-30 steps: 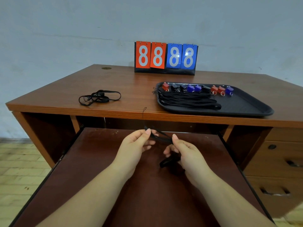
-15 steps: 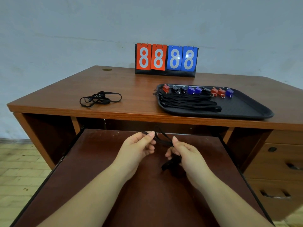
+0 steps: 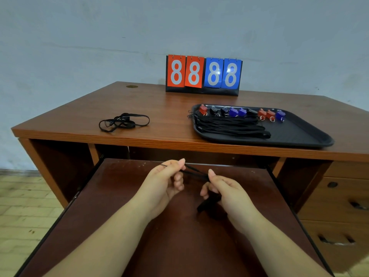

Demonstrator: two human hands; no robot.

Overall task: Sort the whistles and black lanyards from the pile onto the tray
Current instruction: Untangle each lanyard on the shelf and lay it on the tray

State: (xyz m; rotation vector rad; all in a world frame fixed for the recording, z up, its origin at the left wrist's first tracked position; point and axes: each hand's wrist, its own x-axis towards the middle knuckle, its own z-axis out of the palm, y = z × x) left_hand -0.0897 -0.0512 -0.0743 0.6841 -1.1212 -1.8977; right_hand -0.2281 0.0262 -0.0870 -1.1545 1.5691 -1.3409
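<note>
Both hands hold one black lanyard (image 3: 196,173) above the pulled-out shelf. My left hand (image 3: 166,179) pinches its thin cord end; my right hand (image 3: 224,188) pinches the strap, with a folded bunch (image 3: 206,202) hanging below the fingers. The black tray (image 3: 305,134) on the desk's right carries a row of red, black and blue whistles (image 3: 241,112) along its far edge and a bundle of straightened black lanyards (image 3: 229,126) in front of them. A tangled pile of black lanyards (image 3: 123,121) lies on the desk's left.
A flip scoreboard (image 3: 203,74) showing 8888 stands at the desk's back edge against the wall. The brown shelf (image 3: 139,246) extends toward me under the desktop. Drawers (image 3: 343,206) sit at the lower right. Tiled floor lies to the left.
My hands have shifted slightly and drawn the lanyard tighter between them; the loose cord end that stood up above my left hand is now tucked down at the fingers.
</note>
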